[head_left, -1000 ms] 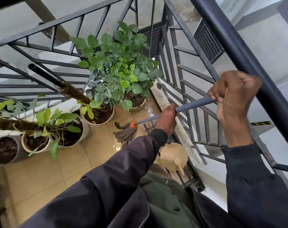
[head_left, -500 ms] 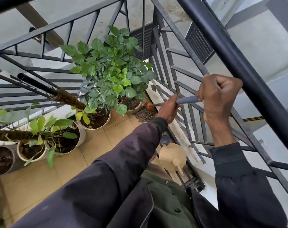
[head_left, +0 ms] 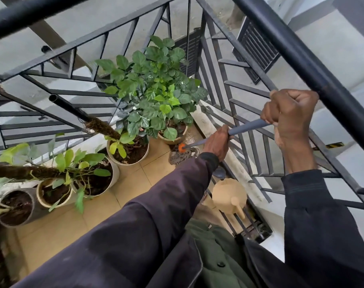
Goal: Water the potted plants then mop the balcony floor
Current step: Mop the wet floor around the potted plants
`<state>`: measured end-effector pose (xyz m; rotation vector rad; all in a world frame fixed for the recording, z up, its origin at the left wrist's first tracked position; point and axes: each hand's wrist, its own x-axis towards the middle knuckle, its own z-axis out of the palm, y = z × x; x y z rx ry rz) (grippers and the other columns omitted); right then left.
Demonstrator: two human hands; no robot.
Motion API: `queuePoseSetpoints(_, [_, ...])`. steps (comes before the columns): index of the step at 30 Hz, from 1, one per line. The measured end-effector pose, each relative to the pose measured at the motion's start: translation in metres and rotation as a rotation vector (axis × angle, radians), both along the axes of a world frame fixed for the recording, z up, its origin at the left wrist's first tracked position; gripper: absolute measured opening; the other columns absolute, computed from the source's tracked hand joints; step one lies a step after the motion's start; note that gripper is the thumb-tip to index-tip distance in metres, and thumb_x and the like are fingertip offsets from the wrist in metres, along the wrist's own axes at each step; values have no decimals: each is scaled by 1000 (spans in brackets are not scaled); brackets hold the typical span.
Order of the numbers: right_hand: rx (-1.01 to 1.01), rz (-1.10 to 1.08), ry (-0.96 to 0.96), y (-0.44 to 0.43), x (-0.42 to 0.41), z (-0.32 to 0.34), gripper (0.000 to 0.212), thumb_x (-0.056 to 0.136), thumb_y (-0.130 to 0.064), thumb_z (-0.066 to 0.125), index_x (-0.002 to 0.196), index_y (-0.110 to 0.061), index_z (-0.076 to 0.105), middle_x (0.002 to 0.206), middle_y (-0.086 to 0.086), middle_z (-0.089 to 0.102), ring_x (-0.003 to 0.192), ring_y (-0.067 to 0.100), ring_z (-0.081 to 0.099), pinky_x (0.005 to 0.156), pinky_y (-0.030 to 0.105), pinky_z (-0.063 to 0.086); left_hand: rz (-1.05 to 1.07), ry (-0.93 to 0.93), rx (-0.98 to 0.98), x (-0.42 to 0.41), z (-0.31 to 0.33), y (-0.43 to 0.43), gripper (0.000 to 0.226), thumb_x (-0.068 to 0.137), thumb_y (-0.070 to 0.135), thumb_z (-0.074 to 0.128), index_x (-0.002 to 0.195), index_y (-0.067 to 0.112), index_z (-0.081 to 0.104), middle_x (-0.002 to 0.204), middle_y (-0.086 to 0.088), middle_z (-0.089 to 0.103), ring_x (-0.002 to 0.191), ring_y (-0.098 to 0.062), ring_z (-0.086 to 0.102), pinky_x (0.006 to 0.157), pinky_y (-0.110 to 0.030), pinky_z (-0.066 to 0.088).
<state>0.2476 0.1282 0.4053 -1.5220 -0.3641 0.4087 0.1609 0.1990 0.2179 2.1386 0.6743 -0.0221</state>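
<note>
Both hands grip the mop handle (head_left: 246, 127), left hand (head_left: 217, 142) low, right hand (head_left: 289, 113) high; mop head (head_left: 182, 154) sits mid-frame beside the potted plants (head_left: 152, 96); watering seems done, watering can (head_left: 229, 196) parked; mopping remains.

A small home balcony, high on a residential building. A black metal railing (head_left: 235, 65) with slanted bars closes in a corner of beige floor tiles (head_left: 135, 190). Potted plants (head_left: 154, 96) stand in a row along the railing, in pale round pots (head_left: 127, 161). A tan watering can (head_left: 229, 196) sits by the bars. Through the railing, grey concrete walls and ground lie far below.
</note>
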Motion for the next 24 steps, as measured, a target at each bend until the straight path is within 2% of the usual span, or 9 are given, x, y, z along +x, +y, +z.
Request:
queuePoseSetpoints(5, [-4,104,39,19,-50,-6,60,89,10,49,40,-23,40,36,-9,25,33,13,22,50,21,28,22,48,35,-65,4,18,13,102,11,50,111,2,47,98,-23,65,82,-39,61,66,-41,36])
queuePoseSetpoints(10, [-8,177,80,29,-94,-14,52,84,8,49,41,-17,35,38,-5,23,33,12,23,50,19,30,53,101,49,-126,-3,26,8,101,12,51,107,8,47,97,-17,63,86,-36,61,71,-44,45])
queuePoseSetpoints(15, [-21,236,95,35,-136,-21,58,89,4,52,41,-25,42,38,-9,29,33,13,27,51,22,33,86,110,36,-183,-8,28,10,102,8,49,111,8,46,98,-15,62,82,-32,59,71,-43,46])
queuePoseSetpoints(21, [82,263,-53,68,-167,3,56,90,13,51,45,-20,43,40,-12,32,33,15,29,51,23,34,132,-26,6,-202,-2,54,15,100,5,51,112,12,45,99,-16,61,81,-36,61,72,-50,53])
queuePoseSetpoints(24, [140,263,-131,81,-169,14,55,92,12,51,48,-20,44,41,-13,32,33,16,29,50,25,35,138,-84,25,-190,6,69,22,99,3,52,119,8,46,101,-20,64,83,-38,61,73,-49,53])
